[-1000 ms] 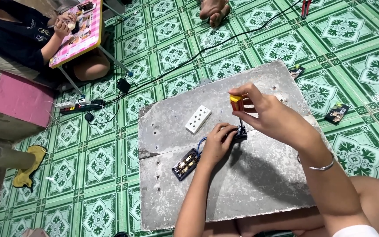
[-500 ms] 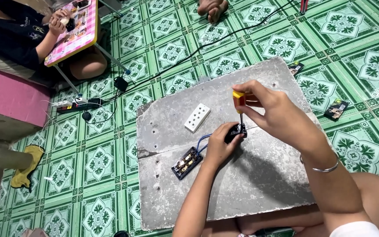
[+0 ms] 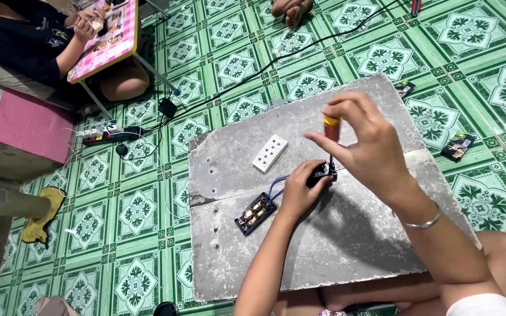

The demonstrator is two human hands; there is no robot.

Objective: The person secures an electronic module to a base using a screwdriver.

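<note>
A person seated on a green patterned tile floor (image 3: 147,210) works over a grey slab (image 3: 346,246) laid flat like a low desk, the right hand (image 3: 370,149) pinching the orange-and-yellow handle of a small screwdriver (image 3: 330,131) between thumb and fingertips, the shaft held upright with its tip down on a small black electrical part (image 3: 322,173); the right fingers (image 3: 346,102) are clenched around the handle, a thin silver bangle (image 3: 421,222) on the wrist. The left hand (image 3: 300,193) rests on the slab with its fingers closed on that black part, steadying it just under the screwdriver tip. Blue wires (image 3: 274,186) run from beside the left hand to a second black fitting with brass contacts (image 3: 255,213), lying face-up near the slab's left half. A white multi-hole socket plate (image 3: 270,153) lies apart from both, higher on the slab. Two more small black parts (image 3: 459,146) sit on the tiles to the right of the slab. At upper left another person's hands (image 3: 86,23) work over a small pink folding table (image 3: 103,44), with a power strip (image 3: 105,137) and black cables (image 3: 247,76) trailing across the floor, and a yellow cloth (image 3: 41,213) lies at the left edge
</note>
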